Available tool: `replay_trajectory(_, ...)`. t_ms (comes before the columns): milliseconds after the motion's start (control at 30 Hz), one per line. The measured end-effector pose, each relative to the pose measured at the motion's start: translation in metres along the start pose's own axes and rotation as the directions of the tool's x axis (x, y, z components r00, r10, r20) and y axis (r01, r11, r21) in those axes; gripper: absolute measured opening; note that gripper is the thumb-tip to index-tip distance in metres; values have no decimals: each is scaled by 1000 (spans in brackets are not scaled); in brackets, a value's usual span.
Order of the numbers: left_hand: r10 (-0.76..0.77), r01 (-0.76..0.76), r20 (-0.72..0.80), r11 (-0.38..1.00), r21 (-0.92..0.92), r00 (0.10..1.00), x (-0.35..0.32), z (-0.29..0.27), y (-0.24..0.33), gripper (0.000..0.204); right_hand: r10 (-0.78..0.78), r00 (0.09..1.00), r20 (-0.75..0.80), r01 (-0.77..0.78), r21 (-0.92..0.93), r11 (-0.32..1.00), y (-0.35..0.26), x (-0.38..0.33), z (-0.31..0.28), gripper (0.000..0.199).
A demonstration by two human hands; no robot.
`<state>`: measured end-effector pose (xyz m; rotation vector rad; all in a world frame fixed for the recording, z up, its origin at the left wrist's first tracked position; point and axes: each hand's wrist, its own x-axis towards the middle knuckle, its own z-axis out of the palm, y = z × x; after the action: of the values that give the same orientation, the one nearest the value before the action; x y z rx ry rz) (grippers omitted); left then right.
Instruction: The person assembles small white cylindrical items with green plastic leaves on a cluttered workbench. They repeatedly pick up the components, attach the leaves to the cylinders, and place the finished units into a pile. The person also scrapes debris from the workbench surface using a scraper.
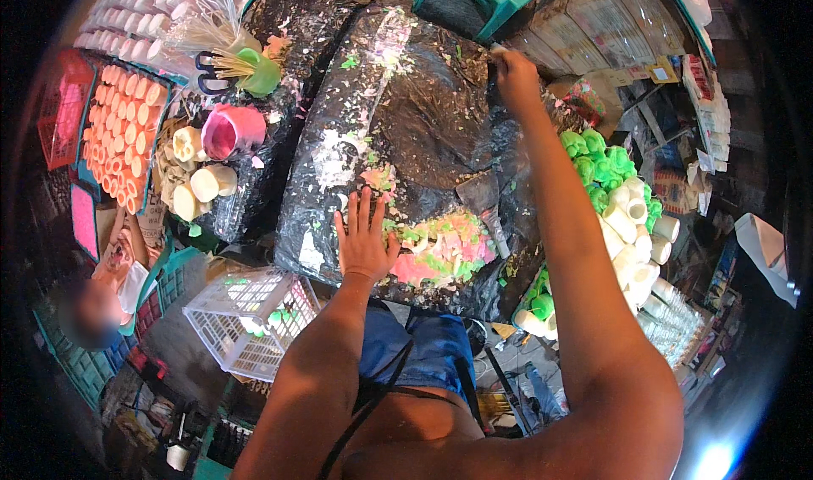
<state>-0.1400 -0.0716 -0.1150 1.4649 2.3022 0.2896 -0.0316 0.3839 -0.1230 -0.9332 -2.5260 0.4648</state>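
My left hand [366,241] lies flat, fingers spread, on the black plastic-covered table [423,124], touching nothing but the sheet and a few scraps. Beside it is a heap of pink, green and cream shavings [445,251]. A flat-bladed scraper [479,194] rests at the heap's upper right, its handle toward me. At the far right edge of the table, my right hand [517,78] is closed, with a small pale bit at its fingertips. What it grips is too small to name. Loose flakes dot the sheet.
At left stand a pink cup [227,133], cream cylinders [212,184], a green cup [259,72] of sticks, dark-handled scissors [206,74] and a tray of orange cylinders [127,133]. Green pieces [597,162] and cream pieces [631,234] pile up right. A white crate [229,344] and a person [127,277] are lower left.
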Motion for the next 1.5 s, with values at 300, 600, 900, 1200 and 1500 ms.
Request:
replay_trajectory(300,0,-1,-5,1000,-23,1000,0,-2,-1,80,70,966,249,-77,15,997,-55,7,-22,34)
replay_trajectory(600,-12,12,-11,1000,-5,1000,-1,0,-4,79,-77,930,359,107,-65,992,-43,52,23,42)
replay_trajectory(900,-3,1,-29,999,-48,1000,-1,-5,-1,80,-114,910,399,160,-82,984,-42,60,15,46)
replay_trajectory(1200,-1,0,-23,999,-39,1000,1,-7,-2,79,-104,742,662,211,-83,974,-34,97,14,51)
replay_trajectory(1500,-9,9,5,1000,-5,1000,0,-3,-4,82,-38,759,651,104,-63,993,-30,99,11,49)
